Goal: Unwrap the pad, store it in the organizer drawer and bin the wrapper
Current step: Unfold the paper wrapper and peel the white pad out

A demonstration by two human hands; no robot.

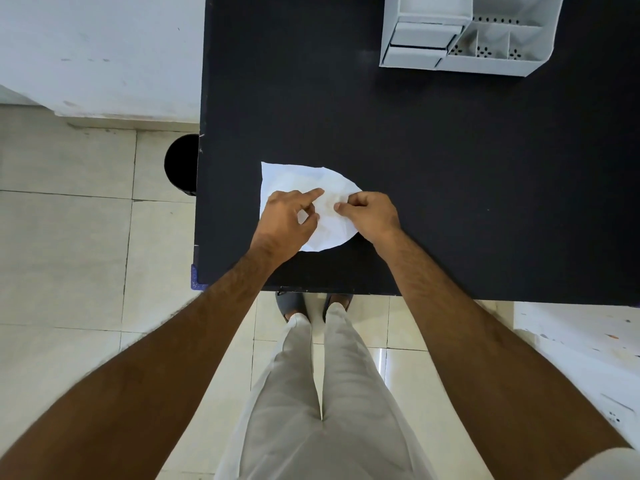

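bin point(180, 164): off the left edge of the table, down on the floor — a dark round mouth half tucked under the tabletop, left of and a little beyond the wrapper, and nearer the left hand than the right.

table point(450, 185): black top, carrying everything else; the action sits near its front-left corner.

wrapper point(294, 178): white, crinkled, spread flat on the table with one squared corner pointing toward the bin side and a rounded edge on the right. Whether the pad is lifted free I cannot tell; it looks to be still in the middle, under the fingers.

left hand point(289, 216): resting on the wrapper's left half, forefinger stretched out and pointing right, pressing the sheet down; thumb and other fingers curled, with a bit of white showing between them — pinning more than gripping, by my reading.

right hand point(369, 213): on the wrapper's right edge, fingers bunched into a tight pinch on the white material at the centre.

the gap: the two hands nearly meet over the wrapper's middle, fingertips facing each other.

organizer point(467, 39): white, at the table's far right corner, well apart from the wrapper, drawers facing this way — the right hand is the nearer one for that reach.
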